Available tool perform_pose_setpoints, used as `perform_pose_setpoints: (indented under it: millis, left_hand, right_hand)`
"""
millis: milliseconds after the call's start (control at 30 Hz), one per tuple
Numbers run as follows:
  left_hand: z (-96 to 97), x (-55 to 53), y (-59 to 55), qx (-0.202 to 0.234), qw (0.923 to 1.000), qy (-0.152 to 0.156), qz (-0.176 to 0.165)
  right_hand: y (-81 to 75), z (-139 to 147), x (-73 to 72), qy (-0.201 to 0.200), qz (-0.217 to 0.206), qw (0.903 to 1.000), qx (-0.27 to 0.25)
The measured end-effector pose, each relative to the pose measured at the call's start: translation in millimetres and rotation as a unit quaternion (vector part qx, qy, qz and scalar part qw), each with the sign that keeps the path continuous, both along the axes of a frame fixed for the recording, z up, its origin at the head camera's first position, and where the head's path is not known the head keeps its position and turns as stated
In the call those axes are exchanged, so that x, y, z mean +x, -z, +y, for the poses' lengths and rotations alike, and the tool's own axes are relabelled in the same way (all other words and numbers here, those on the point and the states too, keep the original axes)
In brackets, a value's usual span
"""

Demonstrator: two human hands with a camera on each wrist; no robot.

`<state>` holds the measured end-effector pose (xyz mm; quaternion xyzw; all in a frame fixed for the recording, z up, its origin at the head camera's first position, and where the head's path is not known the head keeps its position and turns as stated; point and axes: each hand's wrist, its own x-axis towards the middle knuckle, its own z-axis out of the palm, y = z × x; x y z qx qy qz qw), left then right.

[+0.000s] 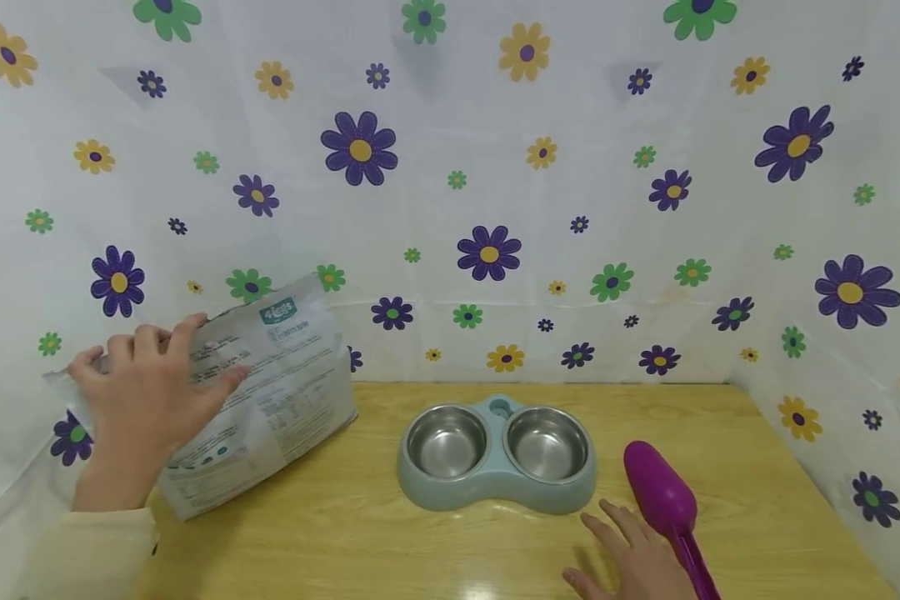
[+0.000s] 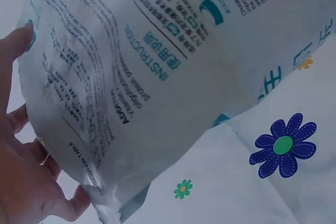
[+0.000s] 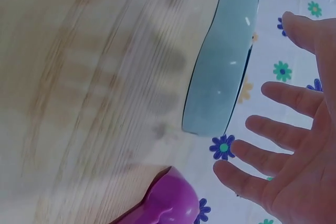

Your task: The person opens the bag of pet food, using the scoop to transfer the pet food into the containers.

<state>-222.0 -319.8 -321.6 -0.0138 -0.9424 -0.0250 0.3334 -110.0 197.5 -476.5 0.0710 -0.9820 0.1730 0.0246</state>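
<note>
Screened-off tabletop set, can't tell what room it's in. White flower-print sheeting (image 1: 420, 208) hangs behind and along both sides of a wood-grain table (image 1: 765, 467). Gear reads household, pet-feeding type: blue-grey double bowl (image 1: 498, 460) with steel dishes (image 1: 450, 446), purple scoop (image 1: 658, 490), printed bag (image 1: 292, 412)

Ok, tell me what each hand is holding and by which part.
The left hand grips the printed bag by its upper edge; the right hand holds nothing.

There's one bag (image 1: 277, 400), two bowls (image 1: 447, 450), apparently one scoop (image 1: 662, 490).
</note>
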Motion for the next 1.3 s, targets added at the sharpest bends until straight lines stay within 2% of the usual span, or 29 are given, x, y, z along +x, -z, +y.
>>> perform_pose_setpoints:
  millis: [133, 267, 400, 533, 633, 767, 833, 967, 1033, 1167, 1300]
  left_hand:
    - [9.4, 5.8, 10.6, -0.02, 0.9975, 0.026, 0.063]
    - [20.0, 13.0, 24.8, -0.03, 0.9909, 0.056, 0.119]
    - [30.7, 18.3, 41.9, -0.031, 0.9839, 0.075, 0.16]
    - [41.7, 19.7, 60.2, -0.041, 0.9675, 0.068, 0.24]
    - [48.1, 22.2, 70.0, -0.051, 0.9544, 0.049, 0.29]
    - [53.0, 26.6, 79.9, -0.063, 0.9506, 0.016, 0.304]
    - [55.1, 26.8, 83.7, -0.069, 0.9487, -0.002, 0.309]
    - [58.7, 23.8, 89.5, -0.078, 0.9474, -0.014, 0.31]
    - [59.0, 22.2, 92.4, -0.079, 0.9517, -0.01, 0.297]
    - [58.9, 16.7, 99.0, -0.071, 0.9549, -0.002, 0.288]
    - [56.8, 13.2, 108.8, -0.071, 0.95, -0.009, 0.304]
  right_hand:
    - [-3.4, -8.0, 0.6, -0.015, 0.004, 0.9997, -0.021]
    - [-8.9, -22.9, -0.3, -0.025, 0.024, 0.998, -0.052]
    - [-18.5, -41.8, -3.9, -0.013, 0.009, 0.9966, -0.081]
    - [-27.5, -62.2, -10.3, -0.028, 0.007, 0.9931, -0.113]
    - [-30.7, -77.5, -13.9, -0.063, 0.046, 0.9893, -0.124]
    - [-28.2, -91.9, -16.7, -0.096, 0.117, 0.9808, -0.122]
    - [-26.7, -95.4, -17.7, -0.103, 0.129, 0.9785, -0.123]
    - [-25.9, -95.4, -17.4, -0.098, 0.099, 0.9829, -0.121]
    - [-25.2, -93.8, -16.4, -0.088, 0.079, 0.9858, -0.119]
    - [-24.5, -91.1, -15.7, -0.073, 0.057, 0.9883, -0.121]
    - [-24.7, -90.3, -17.1, -0.074, 0.043, 0.9885, -0.125]
